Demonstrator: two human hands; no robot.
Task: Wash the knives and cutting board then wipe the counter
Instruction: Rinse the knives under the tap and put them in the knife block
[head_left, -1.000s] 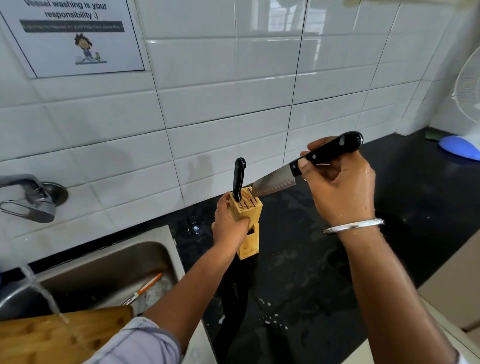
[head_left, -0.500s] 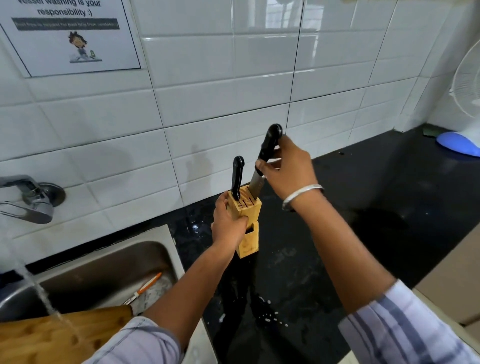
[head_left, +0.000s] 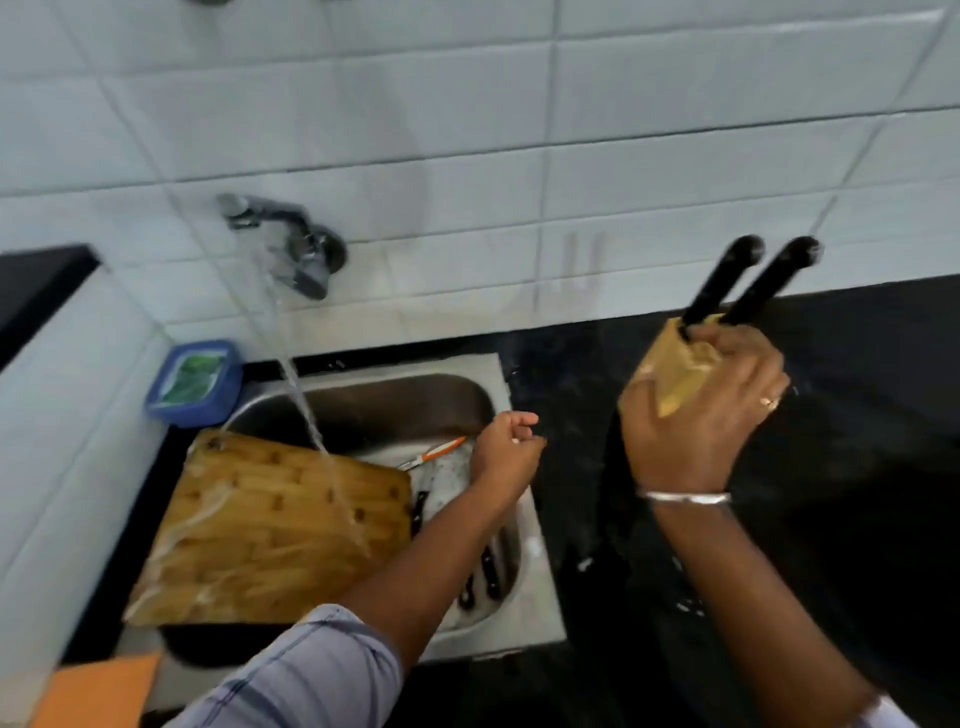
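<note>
Wooden cutting board lies across the sink at 8 o'clock, with tap water running onto it and black-handled knives in the basin at its 3 o'clock. Left hand hovers over the rim, fingers loosely curled on nothing. At 2 o'clock, right hand has its fingers clamped round the knife block above the black tabletop, two handles sticking up.

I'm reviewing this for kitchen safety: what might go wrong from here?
1. The right hand grips the knife block tilted, its two black-handled knives leaning out; they might slip loose over the counter.
2. The left hand hovers by the sink, where loose knives lie partly hidden beside the cutting board; reaching in blind may cut a finger.
3. Water from the tap strikes the board and could splash out.
</note>
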